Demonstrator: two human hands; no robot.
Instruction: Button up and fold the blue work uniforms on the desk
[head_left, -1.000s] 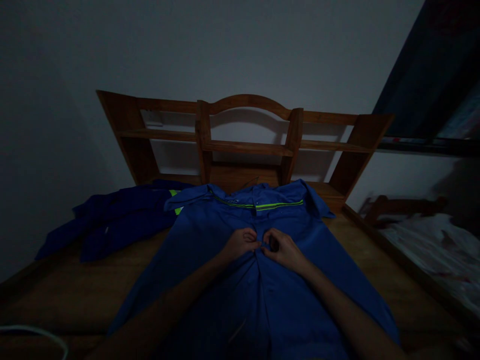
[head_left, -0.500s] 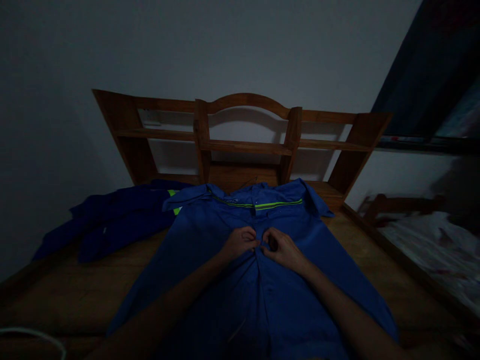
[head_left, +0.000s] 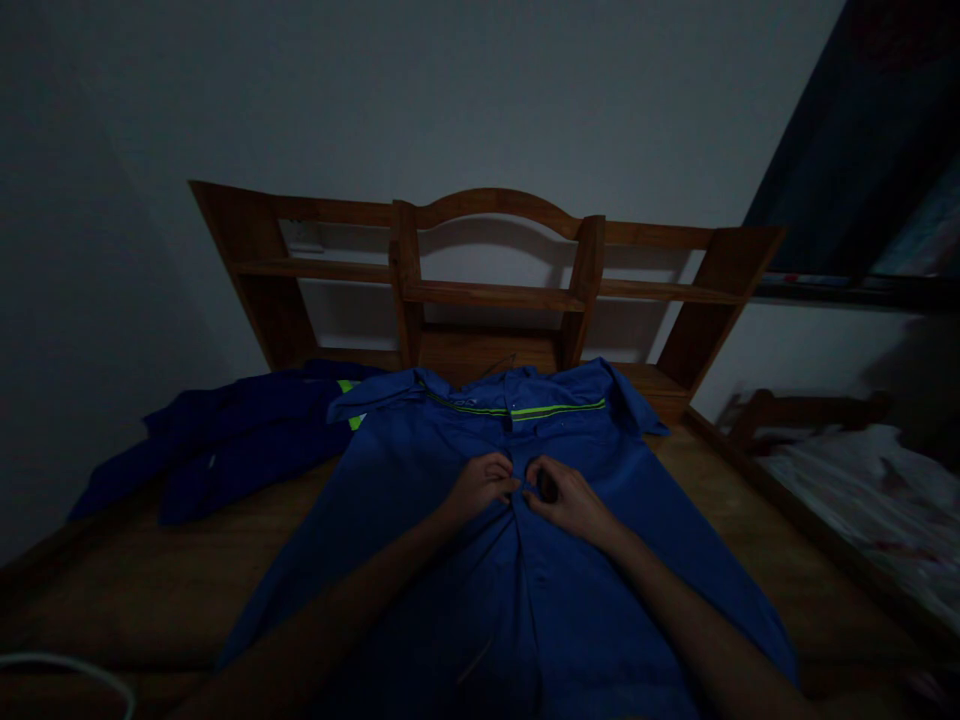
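Closely paired, both hands point(head_left: 481, 484) pinch the blue shirt point(head_left: 637, 500), fingertips point(head_left: 515, 486) nearly meeting; forearms point(head_left: 664, 602) slant inward.

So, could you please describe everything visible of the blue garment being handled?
The blue garment looks like cloth, seemingly short-sleeved and collared, with a lime stripe across the chest. It lies spread on the wooden surface, neck end farthest away, creased along its front, where the left hand and right hand pinch it.
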